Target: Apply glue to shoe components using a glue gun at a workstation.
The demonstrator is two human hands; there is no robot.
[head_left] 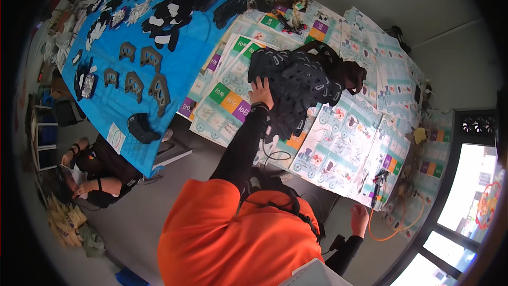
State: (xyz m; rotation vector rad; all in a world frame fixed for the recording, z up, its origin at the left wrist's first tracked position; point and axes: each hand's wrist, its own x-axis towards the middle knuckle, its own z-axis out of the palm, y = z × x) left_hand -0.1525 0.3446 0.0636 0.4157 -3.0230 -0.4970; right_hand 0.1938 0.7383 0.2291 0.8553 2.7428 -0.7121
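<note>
Parts (blk, btm ones unclear) by L hand

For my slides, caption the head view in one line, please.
Left hand at the edge of a pile of dark parts on a sheet-covered table, right hand by the table's edge.

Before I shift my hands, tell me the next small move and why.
Probably curl the left hand around the left edge of the pile of black pieces and draw one out: that hand is spread right there, while the right hand is well away from it, nearer the black tool.
</note>
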